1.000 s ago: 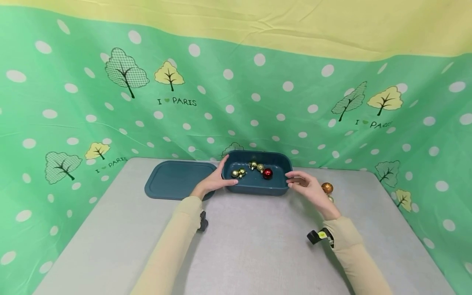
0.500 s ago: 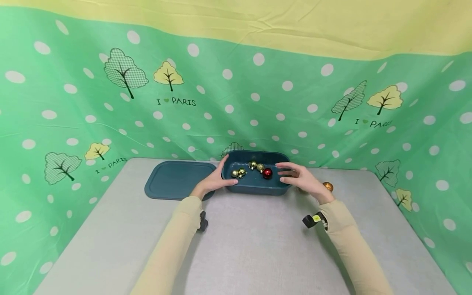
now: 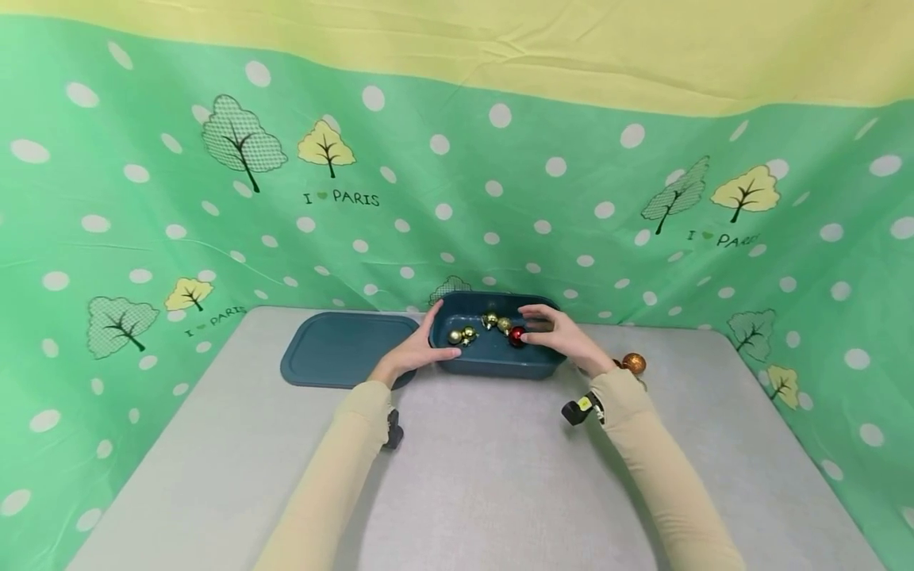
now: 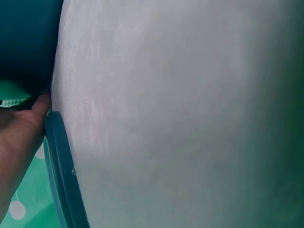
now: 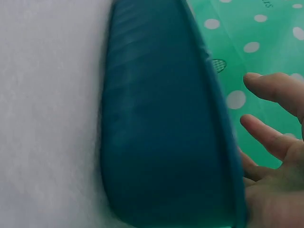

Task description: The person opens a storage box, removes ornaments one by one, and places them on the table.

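The left hand (image 4: 21,133) enters with its fingers (image 4: 42,102) extended to the lower edge of a dark blue container (image 4: 28,38) above them. Below the fingers, a blue panel (image 4: 65,171) stands edge-on beside dotted green cloth (image 4: 34,192); rightward spreads the grey worktop (image 4: 166,95).

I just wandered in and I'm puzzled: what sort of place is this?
Probably a makeshift filming corner rather than a lived-in room: a polka-dot cloth hangs behind a plain grey table, and the person wears a black wrist camera.
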Motion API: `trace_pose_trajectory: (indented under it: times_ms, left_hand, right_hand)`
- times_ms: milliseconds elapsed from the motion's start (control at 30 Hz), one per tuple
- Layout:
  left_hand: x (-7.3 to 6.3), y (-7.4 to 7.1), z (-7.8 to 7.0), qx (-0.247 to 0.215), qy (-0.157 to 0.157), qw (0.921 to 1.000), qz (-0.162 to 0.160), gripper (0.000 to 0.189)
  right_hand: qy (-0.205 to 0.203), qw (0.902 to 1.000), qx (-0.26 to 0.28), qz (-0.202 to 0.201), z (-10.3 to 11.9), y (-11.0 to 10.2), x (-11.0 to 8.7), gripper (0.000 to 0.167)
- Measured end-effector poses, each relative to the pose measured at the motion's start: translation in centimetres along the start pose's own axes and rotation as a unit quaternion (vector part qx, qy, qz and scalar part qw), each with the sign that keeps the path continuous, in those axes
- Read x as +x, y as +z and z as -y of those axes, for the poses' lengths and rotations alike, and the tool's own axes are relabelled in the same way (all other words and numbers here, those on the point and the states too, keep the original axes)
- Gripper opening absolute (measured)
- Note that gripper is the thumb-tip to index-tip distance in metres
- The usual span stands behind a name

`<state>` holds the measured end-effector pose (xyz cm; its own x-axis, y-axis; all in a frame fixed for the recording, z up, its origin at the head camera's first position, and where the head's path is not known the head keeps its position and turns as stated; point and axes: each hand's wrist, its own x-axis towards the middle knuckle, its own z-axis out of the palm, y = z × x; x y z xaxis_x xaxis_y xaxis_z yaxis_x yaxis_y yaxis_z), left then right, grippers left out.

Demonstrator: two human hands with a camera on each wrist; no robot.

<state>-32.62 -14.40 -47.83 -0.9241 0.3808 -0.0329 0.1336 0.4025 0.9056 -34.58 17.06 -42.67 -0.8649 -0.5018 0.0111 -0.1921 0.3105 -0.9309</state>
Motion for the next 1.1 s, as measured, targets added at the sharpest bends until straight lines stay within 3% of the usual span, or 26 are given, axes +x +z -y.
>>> trace_pose_trajectory:
  times_ms: [367, 767, 1100]
  left_hand:
    - [0.1, 0.0, -0.1, 0.009, -0.012, 0.9999, -0.002, 0.105]
    - [0.2, 0.1, 0.0, 0.009, -0.005, 0.9999, -0.001, 0.105]
    - [-0.1, -0.1, -0.5, 0.008, 0.000, 1.0000, 0.000, 0.106]
  right_hand:
    - [0.045, 0.9989, -0.008, -0.009, -0.3, 0.5, 1.5, 0.060]
    - [0.067, 0.9956, -0.059, 0.028, -1.0, 1.6, 2.7, 0.065]
    - [0.070, 0.9964, -0.036, 0.031, -0.8, 2.3, 3.1, 0.050]
